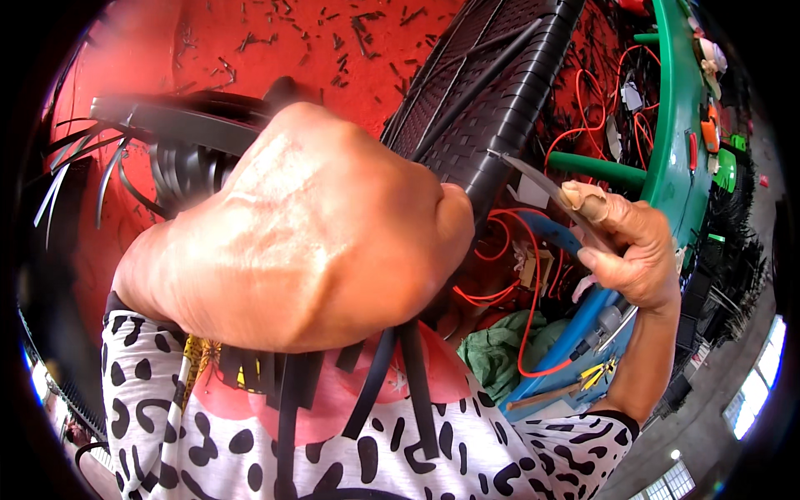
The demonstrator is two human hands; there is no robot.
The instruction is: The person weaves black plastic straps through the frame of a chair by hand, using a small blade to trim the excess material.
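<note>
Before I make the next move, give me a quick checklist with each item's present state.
1. Right hand gripping the pointed blade: ok.
2. Blade tip apart from the left hand: ok, a gap shows in this view.
3. Left hand's grip secure: cannot tell, its fingers are hidden.
4. Red surface free of scraps: not ok, black scraps lie about.
5. Orange hose lying straight: not ok, it loops.

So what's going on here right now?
The person's right hand holds a pointed metal blade, its tip toward a black woven panel. The left hand is close to the camera, its fingers hidden, so its grip can't be told; flat black strips hang below it. Black scraps litter the red surface.
</note>
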